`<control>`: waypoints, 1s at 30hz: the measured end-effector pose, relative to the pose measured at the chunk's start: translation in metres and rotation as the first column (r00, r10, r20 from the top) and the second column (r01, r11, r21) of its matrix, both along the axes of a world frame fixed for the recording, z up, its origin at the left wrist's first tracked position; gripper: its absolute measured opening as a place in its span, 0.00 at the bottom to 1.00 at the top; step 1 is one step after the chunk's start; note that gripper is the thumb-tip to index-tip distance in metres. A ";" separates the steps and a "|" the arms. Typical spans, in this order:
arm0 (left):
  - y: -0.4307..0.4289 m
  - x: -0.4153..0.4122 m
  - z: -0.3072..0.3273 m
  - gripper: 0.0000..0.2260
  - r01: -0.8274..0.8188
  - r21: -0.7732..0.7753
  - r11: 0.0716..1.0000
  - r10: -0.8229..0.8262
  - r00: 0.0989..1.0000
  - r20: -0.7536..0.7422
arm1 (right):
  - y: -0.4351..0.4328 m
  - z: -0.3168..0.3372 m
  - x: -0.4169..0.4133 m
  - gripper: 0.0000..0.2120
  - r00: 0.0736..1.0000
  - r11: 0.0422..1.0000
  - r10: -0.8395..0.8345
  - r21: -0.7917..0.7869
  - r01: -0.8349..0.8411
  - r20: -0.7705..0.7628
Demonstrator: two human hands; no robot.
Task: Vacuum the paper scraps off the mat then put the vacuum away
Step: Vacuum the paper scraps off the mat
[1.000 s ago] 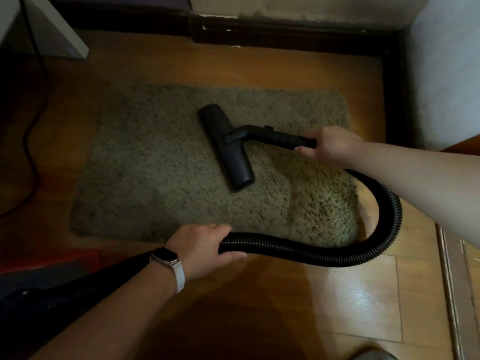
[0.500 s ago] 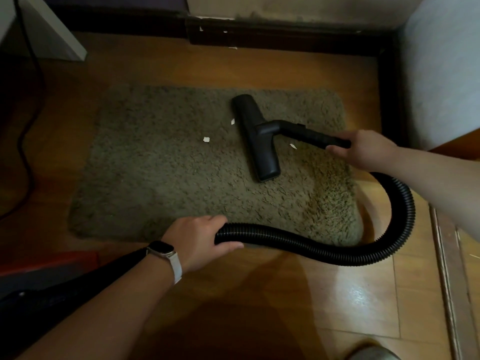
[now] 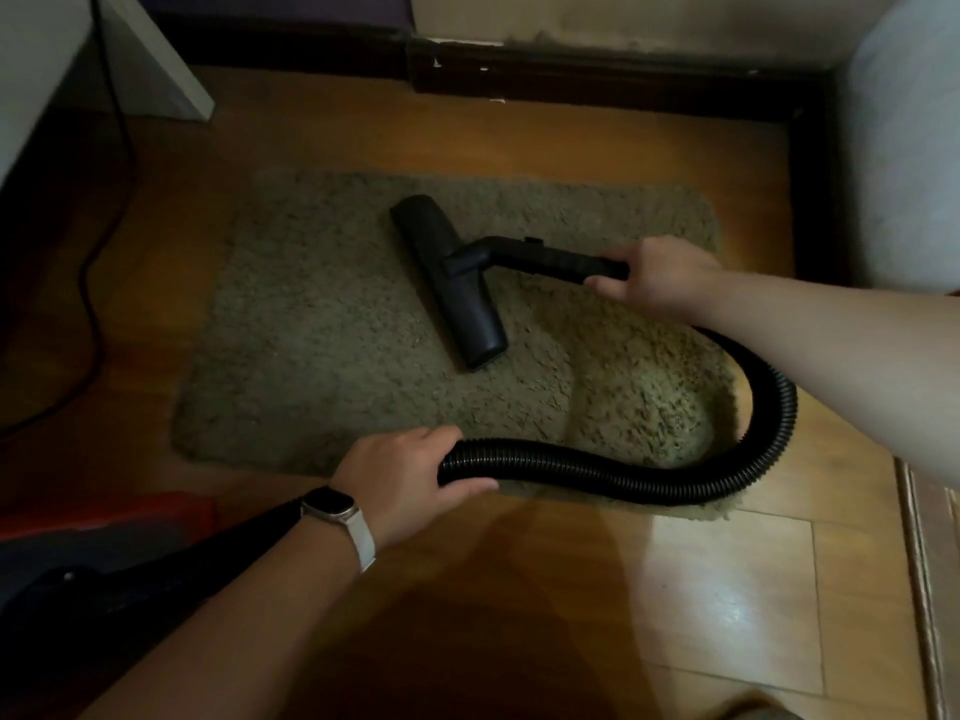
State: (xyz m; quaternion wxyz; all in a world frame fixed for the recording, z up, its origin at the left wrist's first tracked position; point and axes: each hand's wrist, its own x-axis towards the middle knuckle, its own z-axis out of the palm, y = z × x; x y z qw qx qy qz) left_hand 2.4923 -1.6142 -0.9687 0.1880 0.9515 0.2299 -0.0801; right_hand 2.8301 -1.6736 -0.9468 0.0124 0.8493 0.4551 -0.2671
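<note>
- Head view: my right hand [image 3: 660, 275] is wrapped round the back end of the stiff pipe [image 3: 545, 257], fingers curled under it, thumb hidden.
- My left hand [image 3: 405, 475] holds the ribbed hose [image 3: 623, 475] at the near edge of the mat [image 3: 311, 330], fingers over the top and thumb underneath.
- The brush head [image 3: 449, 280] lies flat on the mat, just left of its middle, set at a slant.
- Half a second ago the head sat further right, with three white paper scraps showing on the pile beside it. I have pushed it left over that patch, and now I see no scraps on the mat.
- I judge the mat nearly done, though some could be hidden under the head or lost in the dim pile, so one more pass looks wise.
- A few white flecks [image 3: 496, 101] lie by the skirting board, off the mat; I cannot tell whether they are paper.
- The vacuum body [image 3: 78, 537] sits at lower left beside my left arm, not yet put away.
</note>
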 end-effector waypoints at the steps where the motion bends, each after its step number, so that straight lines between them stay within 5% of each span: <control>1: 0.002 -0.004 0.000 0.29 -0.020 -0.011 1.000 0.020 1.000 -0.014 | 0.009 0.001 -0.006 0.19 1.000 1.000 0.022 -0.007 -0.022 -0.001; 9: 0.016 -0.015 0.001 0.26 -0.079 -0.013 0.997 0.079 0.996 -0.034 | 0.051 0.007 -0.034 0.18 0.988 0.988 0.153 0.002 -0.153 -0.012; 19: 0.022 -0.004 0.001 0.27 -0.094 0.012 0.996 0.094 0.992 -0.078 | -0.011 0.003 0.029 0.19 0.987 0.995 -0.094 -0.026 0.098 0.130; 30: 0.021 0.004 0.009 0.32 -0.099 0.013 0.995 0.099 0.993 -0.056 | -0.053 -0.016 0.062 0.20 0.970 0.970 -0.244 0.003 0.244 -0.015</control>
